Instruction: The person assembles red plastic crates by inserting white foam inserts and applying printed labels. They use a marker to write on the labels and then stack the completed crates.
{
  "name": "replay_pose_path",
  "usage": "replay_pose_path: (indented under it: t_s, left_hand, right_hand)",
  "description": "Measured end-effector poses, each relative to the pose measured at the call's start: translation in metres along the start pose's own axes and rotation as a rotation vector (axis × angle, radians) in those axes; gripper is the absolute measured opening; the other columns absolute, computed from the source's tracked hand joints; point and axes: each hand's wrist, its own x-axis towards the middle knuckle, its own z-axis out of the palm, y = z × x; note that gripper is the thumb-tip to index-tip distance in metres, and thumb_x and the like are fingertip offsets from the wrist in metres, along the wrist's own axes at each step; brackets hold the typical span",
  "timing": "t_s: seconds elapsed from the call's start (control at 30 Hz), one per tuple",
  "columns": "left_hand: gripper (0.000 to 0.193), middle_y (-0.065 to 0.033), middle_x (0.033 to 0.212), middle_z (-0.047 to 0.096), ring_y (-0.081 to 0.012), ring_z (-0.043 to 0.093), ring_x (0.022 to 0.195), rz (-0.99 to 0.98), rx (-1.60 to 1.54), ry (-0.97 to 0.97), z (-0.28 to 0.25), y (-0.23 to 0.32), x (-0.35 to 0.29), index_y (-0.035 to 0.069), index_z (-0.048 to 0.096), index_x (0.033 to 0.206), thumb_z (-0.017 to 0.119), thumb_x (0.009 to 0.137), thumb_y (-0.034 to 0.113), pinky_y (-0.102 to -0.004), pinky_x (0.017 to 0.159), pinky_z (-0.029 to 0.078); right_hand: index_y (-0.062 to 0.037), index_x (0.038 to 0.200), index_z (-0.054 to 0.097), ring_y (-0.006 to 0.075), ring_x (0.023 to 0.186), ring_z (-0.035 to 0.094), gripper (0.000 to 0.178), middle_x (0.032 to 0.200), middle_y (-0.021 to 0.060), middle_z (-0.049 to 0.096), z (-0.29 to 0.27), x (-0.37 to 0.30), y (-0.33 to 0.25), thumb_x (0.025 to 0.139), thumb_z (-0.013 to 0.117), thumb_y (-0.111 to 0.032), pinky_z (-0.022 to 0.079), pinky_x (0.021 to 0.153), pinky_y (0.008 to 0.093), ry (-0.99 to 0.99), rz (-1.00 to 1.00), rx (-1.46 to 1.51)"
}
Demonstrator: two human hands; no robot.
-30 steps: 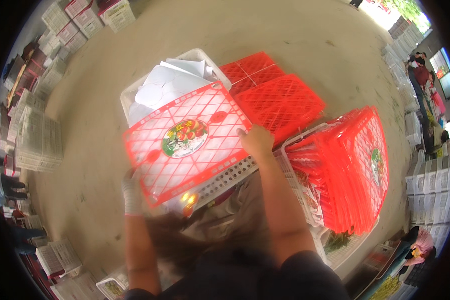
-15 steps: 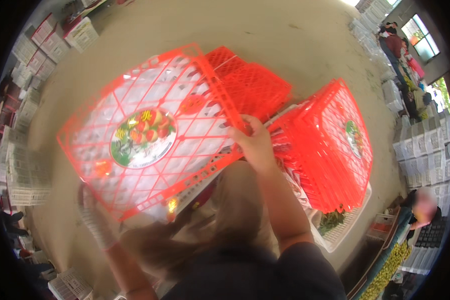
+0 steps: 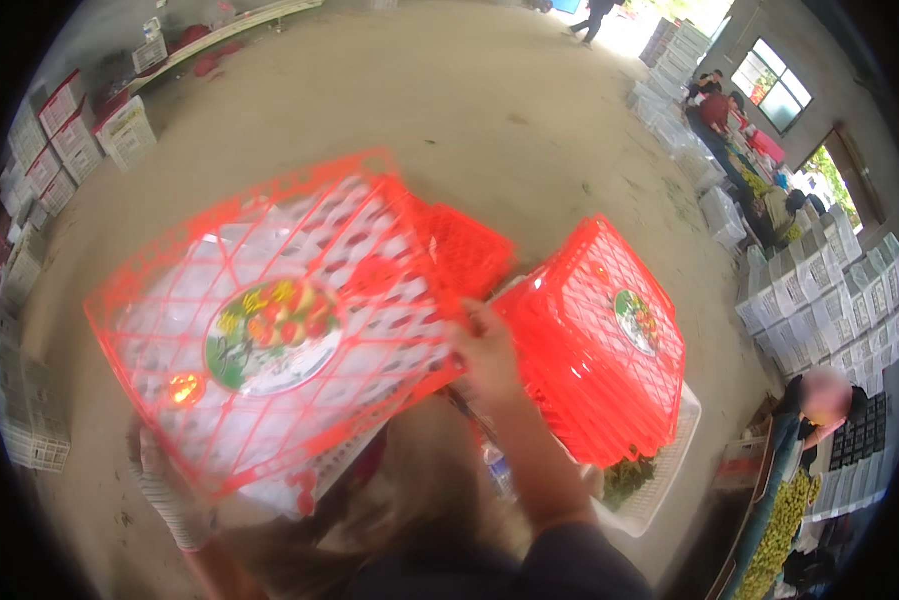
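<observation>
A white perforated crate [image 3: 342, 458], topped by a red lattice lid [image 3: 378, 274] with an oval fruit label, is in front of me. White lining shows through the lid's gaps. My right hand [image 3: 490, 355] grips the lid's right edge, thumb and fingers closed around it. At the near left corner, my left hand [image 3: 158, 480], in a striped glove, is pressed to the side, its fingers partly hidden by the lid and blurred. To the right, a stack of nested red lids [image 3: 595, 345] leans on a white basket [image 3: 665, 478] with green leaves [image 3: 630, 480] in it.
More red lids [image 3: 470, 245] lie beyond the crate. White crates [image 3: 75, 140] are piled at the left, and more crate stacks [image 3: 805, 300] line the right. Several people work along the right side, one beside a trough of yellow-green fruit [image 3: 785, 530]. A bottle [image 3: 498, 465] is near my legs.
The view has shifted, showing more far floor. The lid and crate sit lower and slightly left in the picture, with both hands still on them. The lid stack also appears lower and farther left.
</observation>
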Motion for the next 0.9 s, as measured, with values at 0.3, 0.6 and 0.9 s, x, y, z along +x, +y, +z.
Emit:
replay_pose_path:
  t_s: [0.3,0.6,0.9]
  left_hand:
    - [0.049,-0.0074,0.112,0.058,-0.0121,0.052,0.093,-0.025,0.148,-0.204,0.022,-0.071,0.008,-0.005,0.055,0.136,0.058,0.1,0.028,-0.0276,0.085,0.045]
    - [0.039,-0.0077,0.107,0.066,-0.0135,0.06,0.088,-0.141,0.222,-0.323,0.07,-0.103,-0.031,-0.005,0.063,0.127,0.061,0.098,0.022,-0.028,0.08,0.052]
    - [0.045,-0.0065,0.106,0.061,-0.0138,0.056,0.091,-0.19,0.367,-0.52,0.088,-0.107,-0.08,-0.005,0.057,0.133,0.057,0.1,0.025,-0.0295,0.087,0.048]
  right_hand:
    - [-0.0055,0.132,0.058,0.0175,0.107,0.063,0.04,0.12,0.0057,0.066,-0.308,-0.087,-0.105,0.101,0.061,-0.03,0.049,0.097,0.0388,0.506,-0.289,0.328]
    - [-0.0014,0.116,0.071,0.0075,0.07,0.053,0.045,0.08,-0.0025,0.059,-0.42,-0.165,0.006,0.091,0.072,-0.038,0.044,0.059,0.0261,1.004,0.255,-0.472]
    - [0.006,0.097,0.067,0.0231,0.074,0.057,0.043,0.085,0.015,0.067,-0.452,-0.23,0.067,0.095,0.059,-0.036,0.046,0.071,0.0411,1.559,0.02,-0.607]
